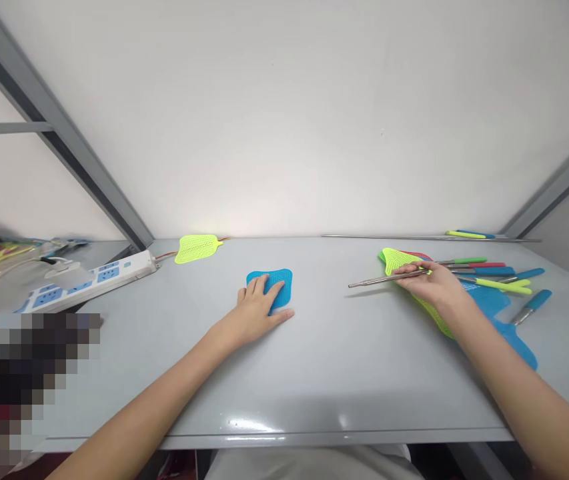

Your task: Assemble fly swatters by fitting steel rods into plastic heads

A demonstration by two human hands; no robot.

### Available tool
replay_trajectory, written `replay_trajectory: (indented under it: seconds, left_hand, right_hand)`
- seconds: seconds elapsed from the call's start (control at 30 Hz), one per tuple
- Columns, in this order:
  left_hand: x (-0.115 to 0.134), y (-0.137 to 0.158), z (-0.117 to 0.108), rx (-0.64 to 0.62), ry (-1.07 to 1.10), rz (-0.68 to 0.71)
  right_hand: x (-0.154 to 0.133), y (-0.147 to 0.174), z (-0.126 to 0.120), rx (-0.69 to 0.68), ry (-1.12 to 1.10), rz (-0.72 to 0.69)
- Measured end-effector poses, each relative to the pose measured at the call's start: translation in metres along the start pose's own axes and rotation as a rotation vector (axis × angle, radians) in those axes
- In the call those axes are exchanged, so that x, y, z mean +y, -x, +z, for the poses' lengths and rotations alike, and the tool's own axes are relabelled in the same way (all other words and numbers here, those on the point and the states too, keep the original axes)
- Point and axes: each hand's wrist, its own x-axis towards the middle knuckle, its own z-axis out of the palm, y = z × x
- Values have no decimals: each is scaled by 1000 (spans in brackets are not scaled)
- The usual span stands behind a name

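Observation:
My left hand lies with spread fingers on a blue perforated fly swatter head, which is flat on the table. My right hand is turned palm up, its fingers closed round a thin metal rod. One end of this rod points left, a little above the table; its other end is hidden by the hand. Under and behind the right hand is a pile of fly swatter parts: a yellow-green mesh head, blue heads, and handles with red, green, yellow and blue grips.
A yellow-green swatter head lies at the back left of the grey table. Long metal rods run along the wall at the back right. A white power strip with a plugged-in adapter stands at the left, near a metal frame post.

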Motion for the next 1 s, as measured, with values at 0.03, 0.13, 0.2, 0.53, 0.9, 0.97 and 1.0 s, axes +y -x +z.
replay_trajectory:
  seconds: [0.03,0.13,0.2,0.53,0.9,0.97,1.0]
  left_hand:
    - [-1,-1,1,8,-14,-30]
    - [-7,-7,3,35,-27,-106]
    - [-13,-11,2,23,-19,-140]
    - [-15,-14,-4,82,19,-53]
    - [-5,-11,2,125,-19,-49]
    - [-3,-10,2,111,-16,-43]
    - [-2,-10,1,105,-12,-43]
  right_hand:
    - [3,1,0,5,8,0]
    - [9,2,0,-13,25,-1]
    - [11,4,0,-28,29,10]
    - [16,11,1,-84,62,23]
    - [24,15,4,-68,58,67]
    - [27,15,3,-71,82,104]
    - [29,14,3,-70,95,122]
